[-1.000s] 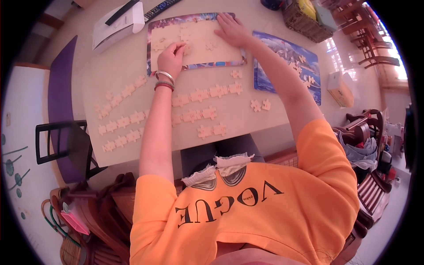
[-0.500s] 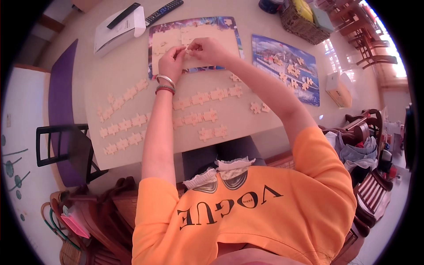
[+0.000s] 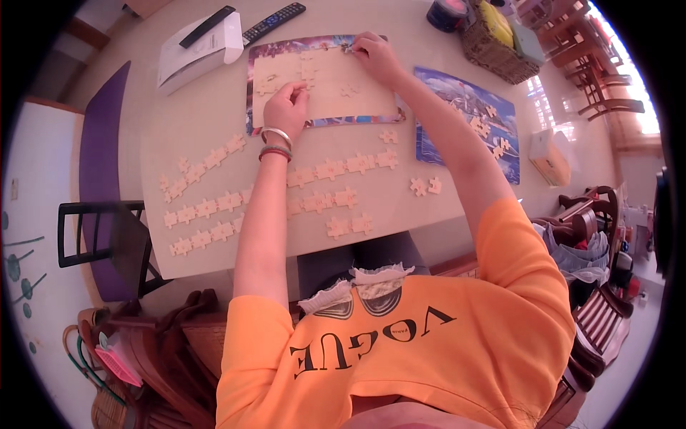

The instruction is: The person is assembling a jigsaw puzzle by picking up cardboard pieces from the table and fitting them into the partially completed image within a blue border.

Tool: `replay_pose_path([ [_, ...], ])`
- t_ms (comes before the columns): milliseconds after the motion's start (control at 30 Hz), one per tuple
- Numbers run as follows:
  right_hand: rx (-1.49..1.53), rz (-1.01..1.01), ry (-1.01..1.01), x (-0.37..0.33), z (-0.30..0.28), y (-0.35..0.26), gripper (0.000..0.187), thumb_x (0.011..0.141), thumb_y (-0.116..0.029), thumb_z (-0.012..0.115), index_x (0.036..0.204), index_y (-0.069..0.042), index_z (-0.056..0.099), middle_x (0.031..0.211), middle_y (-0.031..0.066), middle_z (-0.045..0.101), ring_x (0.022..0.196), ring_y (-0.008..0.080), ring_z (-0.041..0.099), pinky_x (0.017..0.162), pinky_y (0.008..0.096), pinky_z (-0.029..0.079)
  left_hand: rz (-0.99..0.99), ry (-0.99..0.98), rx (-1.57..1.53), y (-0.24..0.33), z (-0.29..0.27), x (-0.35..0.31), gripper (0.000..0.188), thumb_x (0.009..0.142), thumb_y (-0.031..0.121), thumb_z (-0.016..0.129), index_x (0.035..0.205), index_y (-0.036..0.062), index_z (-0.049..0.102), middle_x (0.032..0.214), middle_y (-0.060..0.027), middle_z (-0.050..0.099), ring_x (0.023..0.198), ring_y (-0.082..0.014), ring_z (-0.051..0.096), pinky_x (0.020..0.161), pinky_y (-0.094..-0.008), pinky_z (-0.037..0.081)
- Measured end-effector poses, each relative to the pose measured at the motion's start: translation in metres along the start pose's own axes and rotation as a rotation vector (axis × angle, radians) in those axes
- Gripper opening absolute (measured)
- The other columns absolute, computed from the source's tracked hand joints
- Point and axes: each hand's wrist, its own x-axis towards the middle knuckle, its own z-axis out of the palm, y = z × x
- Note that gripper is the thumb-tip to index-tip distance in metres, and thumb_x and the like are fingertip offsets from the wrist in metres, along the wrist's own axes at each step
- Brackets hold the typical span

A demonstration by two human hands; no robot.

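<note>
A puzzle board (image 3: 332,100) with a bare wooden-coloured middle and a colourful printed border lies on the table. At its far edge my right hand (image 3: 375,58) pinches a small dark-patterned puzzle piece (image 3: 348,48). My left hand (image 3: 286,107) rests over the board's left part, fingers curled together beside a short column of plain-side-up pieces (image 3: 307,66); whether a piece is between them is hidden. Other loose pieces (image 3: 349,91) lie on the board. Nearer me, rows of joined-looking pieces (image 3: 330,169) stretch across the table, partly behind my left forearm.
Right of the board lies a blue picture puzzle (image 3: 464,89) with loose pieces on it. Beyond are a wicker basket (image 3: 493,53), a dark round jar (image 3: 447,14), a remote control (image 3: 274,23) and a white box (image 3: 196,53). A small carton (image 3: 550,157) stands at the right.
My right hand has moved away from my left, up and right to the board's far edge, with a puzzle piece. My left hand stays over the board's left part.
</note>
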Motion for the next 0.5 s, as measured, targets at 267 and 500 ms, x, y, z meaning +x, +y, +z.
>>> replay_pose_path([
  [267, -0.044, -0.083, 0.032, 0.0003, -0.004, -0.0062, 0.012, 0.071, -0.003, 0.055, 0.082, -0.002, 0.059, 0.092, 0.0102, 0.06, 0.088, 0.031, 0.055, 0.079, 0.0365, 0.045, 0.035, 0.023, 0.033, 0.002, -0.0027, -0.0002, 0.016, 0.079, 0.013, 0.059, 0.092, 0.0059, 0.065, 0.076, -0.0093, 0.066, 0.068, -0.0175, 0.063, 0.064, -0.0279, 0.049],
  [500, -0.146, -0.074, 0.14, -0.0071, -0.0071, -0.0012, 0.019, 0.067, -0.008, 0.057, 0.085, -0.003, 0.06, 0.093, 0.0112, 0.06, 0.089, 0.031, 0.054, 0.082, 0.0382, 0.043, 0.063, 0.05, 0.019, -0.0009, 0.0072, 0.0027, 0.014, 0.079, 0.013, 0.061, 0.09, 0.0061, 0.066, 0.078, -0.0089, 0.065, 0.068, -0.0193, 0.063, 0.063, -0.0287, 0.049],
])
